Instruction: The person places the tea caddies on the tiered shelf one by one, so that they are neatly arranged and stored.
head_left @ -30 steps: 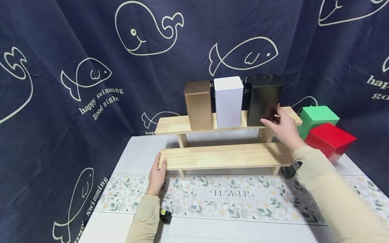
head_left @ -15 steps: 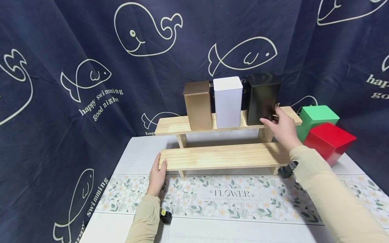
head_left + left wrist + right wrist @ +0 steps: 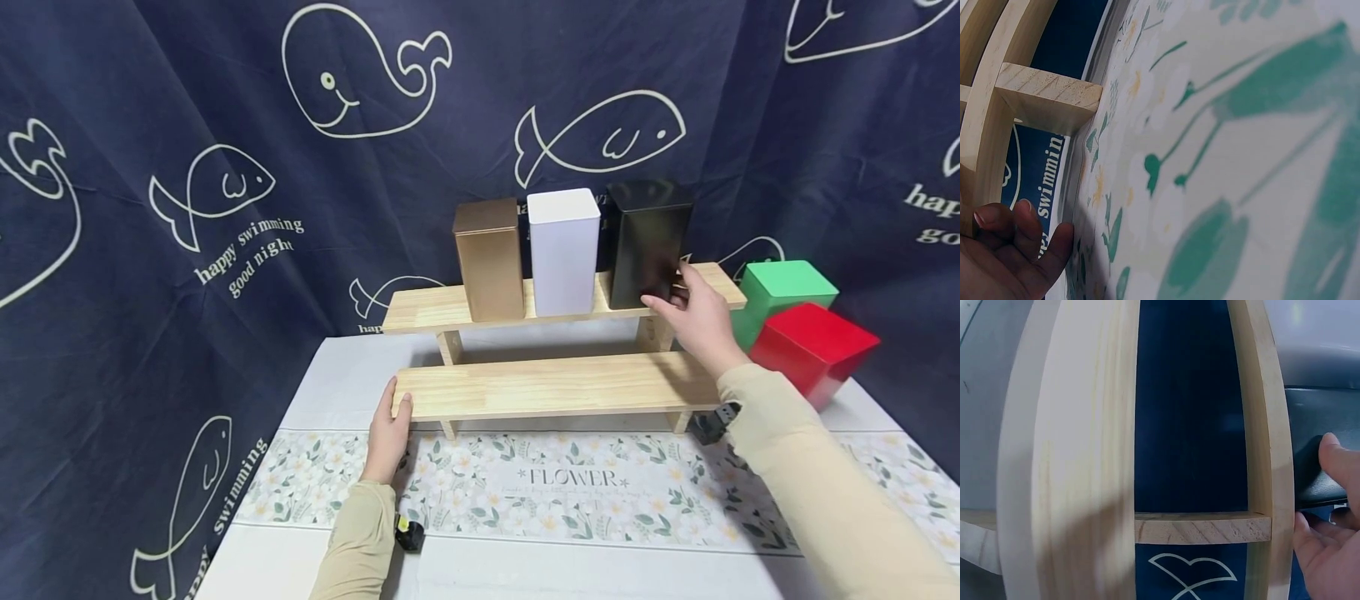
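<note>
A two-tier wooden shelf [image 3: 555, 387] stands on the table. Three tall tin boxes are upright on its upper board: a bronze one [image 3: 491, 271], a white one [image 3: 564, 258] and a black one [image 3: 648, 250] at the right. My right hand [image 3: 701, 321] holds the black box low down, thumb on its front and fingers at its right side. The right wrist view shows the thumb [image 3: 1333, 456] against the box's dark face. At the left end of the lower board, my left hand [image 3: 386, 437] grips the shelf; its curled fingers [image 3: 1025, 228] show beneath the board.
To the right of the shelf are a green box [image 3: 787, 287] and a tilted red box [image 3: 817, 346], close to my right forearm. A floral runner [image 3: 570, 508] lies across the white table before the shelf. A dark blue fish-patterned curtain [image 3: 420, 167] hangs behind.
My right hand and the black box have shifted very slightly back and to the left. The left hand has stayed on the shelf's end.
</note>
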`<state>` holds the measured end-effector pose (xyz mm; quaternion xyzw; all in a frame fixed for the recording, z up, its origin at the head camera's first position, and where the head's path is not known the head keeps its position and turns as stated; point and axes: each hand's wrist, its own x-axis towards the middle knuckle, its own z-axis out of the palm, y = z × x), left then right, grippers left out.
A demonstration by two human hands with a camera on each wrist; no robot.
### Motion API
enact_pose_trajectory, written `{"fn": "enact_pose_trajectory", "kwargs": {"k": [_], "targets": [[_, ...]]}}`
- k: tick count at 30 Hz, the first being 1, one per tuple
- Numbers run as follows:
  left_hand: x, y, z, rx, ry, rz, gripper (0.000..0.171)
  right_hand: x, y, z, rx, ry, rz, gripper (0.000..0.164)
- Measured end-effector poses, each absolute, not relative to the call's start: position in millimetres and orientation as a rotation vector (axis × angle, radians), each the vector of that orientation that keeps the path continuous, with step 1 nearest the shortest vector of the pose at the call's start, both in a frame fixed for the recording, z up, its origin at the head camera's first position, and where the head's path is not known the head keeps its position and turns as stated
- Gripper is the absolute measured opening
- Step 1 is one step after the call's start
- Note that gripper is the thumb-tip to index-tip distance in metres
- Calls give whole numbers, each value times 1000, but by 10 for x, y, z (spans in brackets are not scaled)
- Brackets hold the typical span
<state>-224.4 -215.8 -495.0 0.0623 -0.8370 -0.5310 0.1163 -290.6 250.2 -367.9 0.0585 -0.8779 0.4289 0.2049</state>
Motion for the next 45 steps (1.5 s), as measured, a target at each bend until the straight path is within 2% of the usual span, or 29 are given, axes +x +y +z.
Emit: {"fn": "enact_pose_trajectory", "kwargs": {"k": [9,22,38,45], "targets": [[-2222,-2141,-4930,197,-2458,-1563,60,-2850,2593,-3736,216,-2299,1424,77],[-2224,-2154,-4932,223,-2462,-1552,62,-2584,2924,-3641,177,-2299,1197,59],[-2212,-2153,-4927,260,-2482,-1540,60,-2358,3398,-3702,36,-2341,947,61],[-2212,-2152,-4913,226,-2488,-1544,61,-2266,3647,-3787,-21,-2381,899,67]]}}
